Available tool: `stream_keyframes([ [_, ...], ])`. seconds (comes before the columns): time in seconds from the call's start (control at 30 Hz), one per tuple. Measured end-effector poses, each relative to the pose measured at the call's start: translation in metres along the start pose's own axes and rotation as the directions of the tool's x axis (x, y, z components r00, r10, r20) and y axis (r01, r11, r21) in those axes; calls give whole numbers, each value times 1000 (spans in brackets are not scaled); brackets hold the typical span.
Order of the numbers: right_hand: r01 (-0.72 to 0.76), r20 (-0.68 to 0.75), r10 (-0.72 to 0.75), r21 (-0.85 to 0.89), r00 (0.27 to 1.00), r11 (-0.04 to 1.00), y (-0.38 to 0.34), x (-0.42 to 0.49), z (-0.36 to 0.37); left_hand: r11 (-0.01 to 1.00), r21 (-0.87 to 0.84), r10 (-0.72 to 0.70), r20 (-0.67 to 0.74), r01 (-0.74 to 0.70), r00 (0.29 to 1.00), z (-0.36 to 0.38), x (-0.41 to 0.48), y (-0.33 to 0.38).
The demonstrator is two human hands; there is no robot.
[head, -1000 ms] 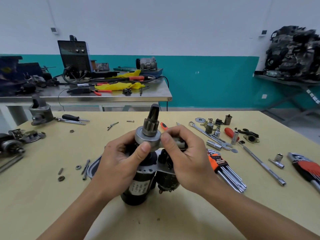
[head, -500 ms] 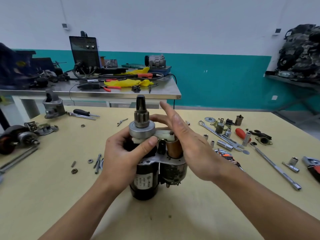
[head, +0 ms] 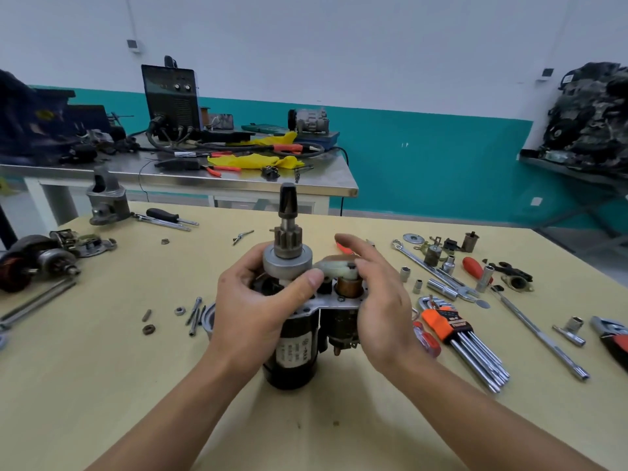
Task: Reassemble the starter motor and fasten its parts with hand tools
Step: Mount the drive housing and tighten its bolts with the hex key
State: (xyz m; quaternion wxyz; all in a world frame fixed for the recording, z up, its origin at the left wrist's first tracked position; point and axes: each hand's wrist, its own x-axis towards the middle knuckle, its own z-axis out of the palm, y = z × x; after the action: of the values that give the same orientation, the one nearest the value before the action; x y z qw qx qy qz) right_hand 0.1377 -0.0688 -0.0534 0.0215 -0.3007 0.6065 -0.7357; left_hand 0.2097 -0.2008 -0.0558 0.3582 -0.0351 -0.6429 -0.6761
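**Q:** Item one, nearest you?
**A:** The motor (head: 292, 348), upright, base down on the table (head: 102, 368), with the solenoid (head: 341, 326) on its right flank.

**Q:** And the hands on it?
**A:** Your left hand (head: 251, 307) is wrapped round the motor's top, thumb pressed on the collar just below the pinion (head: 288, 237). Your right hand (head: 384, 300) has its fingers loose and nearly straight. Its tips rest on the white lever (head: 334, 268) and it clasps nothing.

**Q:** What changed?
**A:** A second ago your right hand was curled tight over that lever. It has since let go, and the lever stays put above the copper plunger (head: 348, 287). Your left hand has not shifted. The lever is probably seated now, so closing up comes next.

**Q:** Where is the motor relative to your grip?
**A:** It stands between your hands. The left hand holds it, and the right hand only touches it from the right, with the lever under its fingertips.

**Q:** Farther out?
**A:** Loose bolts (head: 195, 314) lie just left of the motor. The hex keys (head: 465, 338) and a wrench (head: 428, 266) are to the right. The housing (head: 105, 198) stands at the far left corner, well apart. A bench (head: 238, 181) is behind it all.
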Motion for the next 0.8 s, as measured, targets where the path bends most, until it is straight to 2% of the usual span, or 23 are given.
stream_keyframes([
  [0.17, 90, 103, -93, 39, 990, 995, 0, -1, 3, 996, -80, -51, -13, 50, 999, -6, 3, -1],
  [0.4, 62, 0, -62, -53, 998, 997, 4, 1, 3, 994, -93, -46, 40, 49, 998, -4, 1, -1],
  [0.53, 58, 12, -58, 13, 998, 998, 5, 3, 2, 997, -69, -42, 52, 46, 998, -6, 1, -1],
  [0.8, 46, 76, -46, -5, 996, 999, 0, 5, 5, 995, -39, -89, 110, 93, 990, -16, -4, -4],
])
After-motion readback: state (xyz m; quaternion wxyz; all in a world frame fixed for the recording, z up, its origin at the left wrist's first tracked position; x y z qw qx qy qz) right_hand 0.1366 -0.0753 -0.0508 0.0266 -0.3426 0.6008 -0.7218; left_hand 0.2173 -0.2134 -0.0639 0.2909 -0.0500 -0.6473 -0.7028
